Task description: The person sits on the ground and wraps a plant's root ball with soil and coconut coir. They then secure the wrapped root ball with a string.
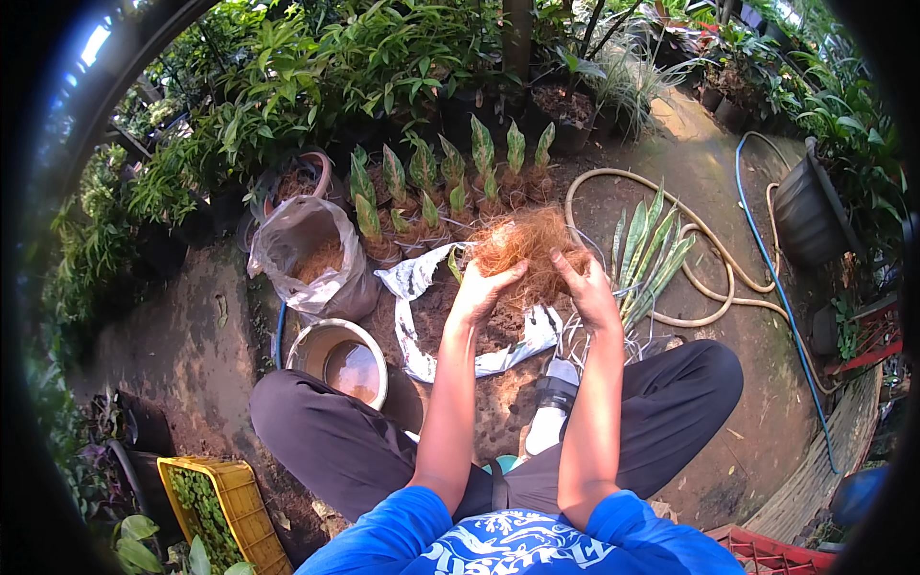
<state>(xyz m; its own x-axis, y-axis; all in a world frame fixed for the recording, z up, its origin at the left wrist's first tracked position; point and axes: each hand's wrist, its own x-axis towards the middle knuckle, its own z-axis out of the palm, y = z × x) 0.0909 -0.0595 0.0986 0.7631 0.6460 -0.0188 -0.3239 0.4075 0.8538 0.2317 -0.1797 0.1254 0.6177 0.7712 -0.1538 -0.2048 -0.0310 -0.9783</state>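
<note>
Both of my hands hold one loose tangle of brown coconut fibre (532, 244) above an open sack of soil. My left hand (485, 287) grips its left side, thumb on top. On the other side my right hand (588, 287) holds it with the thumb pressed inward. Below lies the white plastic sack (424, 352) with its rim rolled down and dark soil (431, 309) inside. Just beyond stand several small variegated plants (424, 169) with fibre-wrapped bases. Long-leaved snake plants (647, 244) lie to the right of my right hand, beside pale plastic strips.
To the left are a plastic bag of brown fibre (348, 287) and a bucket of murky water (298, 352). A beige hose (708, 316) and a thin blue hose (762, 223) curl across the ground at right. A yellow crate (241, 503) of small plants sits at lower left.
</note>
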